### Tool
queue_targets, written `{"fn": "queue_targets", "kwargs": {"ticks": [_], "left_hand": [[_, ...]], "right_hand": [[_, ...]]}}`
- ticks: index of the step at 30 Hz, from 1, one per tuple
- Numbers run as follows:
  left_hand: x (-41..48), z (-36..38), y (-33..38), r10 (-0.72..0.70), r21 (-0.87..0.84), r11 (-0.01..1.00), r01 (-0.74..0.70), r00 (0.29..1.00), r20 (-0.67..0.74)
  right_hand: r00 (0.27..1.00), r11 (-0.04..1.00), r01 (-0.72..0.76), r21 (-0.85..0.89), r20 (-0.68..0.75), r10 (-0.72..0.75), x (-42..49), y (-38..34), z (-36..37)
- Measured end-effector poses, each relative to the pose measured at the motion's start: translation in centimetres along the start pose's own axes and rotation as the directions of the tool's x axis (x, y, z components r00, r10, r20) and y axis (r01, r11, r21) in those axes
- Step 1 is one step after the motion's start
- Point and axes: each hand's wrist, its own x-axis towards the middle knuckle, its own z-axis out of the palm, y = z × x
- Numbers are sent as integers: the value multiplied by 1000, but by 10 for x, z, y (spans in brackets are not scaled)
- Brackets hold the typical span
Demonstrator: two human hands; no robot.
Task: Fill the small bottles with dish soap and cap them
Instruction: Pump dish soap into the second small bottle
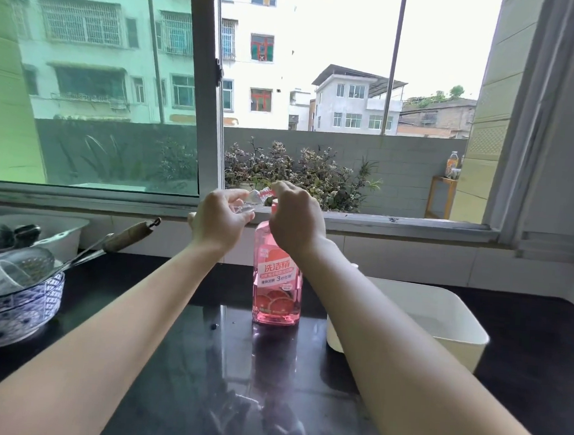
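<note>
**soapnoob:** how is the person lining up this fill?

**tubfan:** The left hand [220, 220] grips the small bottle [250, 201], clear and tipped on its side. Its threaded mouth points toward 3 o'clock, right at the top of the dish soap bottle [277, 284]. The right hand [295, 219] is curled over that top, so the pump itself is hidden. The big bottle stands mid-counter [525, 336], with a white tub [454, 334] at its 3 o'clock. Best bet imo: keep the mouth snug against the spout and press slow, short strokes. They should stop short of the neck so the cap threads stay clean.

**soapnoob:** any brand?

**tubfan:** The pink label says 洗洁精, with a big "3" on the line under it. The rest is too small to read.
</note>
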Motion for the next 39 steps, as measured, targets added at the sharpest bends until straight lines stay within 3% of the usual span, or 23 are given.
{"fn": "queue_targets", "kwargs": {"ticks": [4, 13, 23, 33, 39], "left_hand": [[7, -4, 5, 15, -19, 1000, -15, 1000, -6], [5, 0, -1, 3, -31, 1000, -2, 999, 47], [8, -8, 9, -33, -17, 999, 34, 998, 45], [3, 0, -3, -8, -50, 999, 8, 1000, -3], [1, -7, -1, -52, -68, 996, 53, 998, 22]], "right_hand": [[996, 999, -7, -44, 83, 11, 16, -7, -19], [1000, 999, 13, -31, -16, -14, -1, 1, 5], [997, 998, 16, -59, 77, -11, 9, -7, -21], [998, 1000, 17, 13, -59, -16, -1, 0, 8], [999, 999, 29, 25, -20, -28, 0, 3, 1]]}}
